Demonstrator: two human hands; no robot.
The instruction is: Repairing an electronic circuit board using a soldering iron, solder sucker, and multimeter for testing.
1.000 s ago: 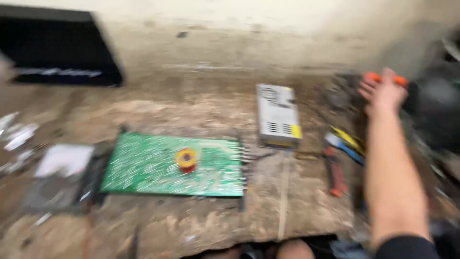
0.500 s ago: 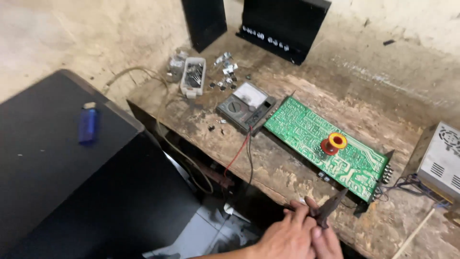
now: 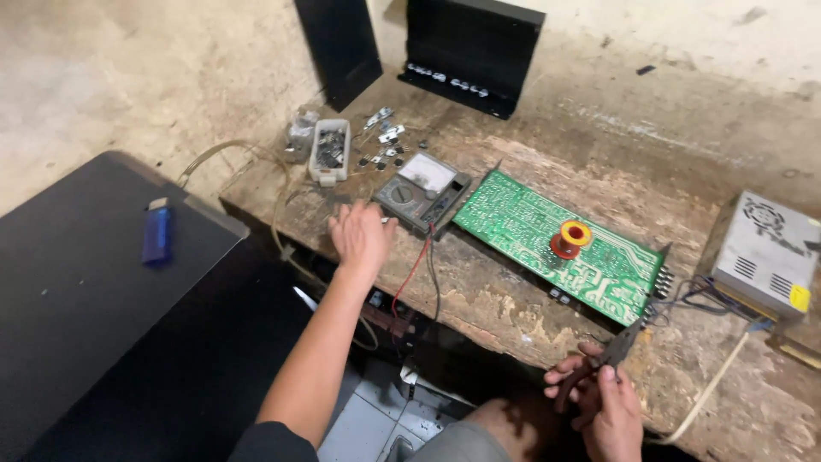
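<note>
The left hand [image 3: 361,235] lies flat with fingers loosely spread, holding nothing, on the worn wooden bench [image 3: 513,295] just beside the grey analogue multimeter [image 3: 422,190] with its red and black leads. The right hand [image 3: 609,409] grips dark-handled pliers [image 3: 609,355], whose tips point at the near corner of the green circuit board [image 3: 560,244]. Working that corner would likely go best with the board steadied and the small red-and-yellow solder spool [image 3: 570,239] left undisturbed.

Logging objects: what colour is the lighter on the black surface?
Blue lighter, pale cap; head view.
</note>
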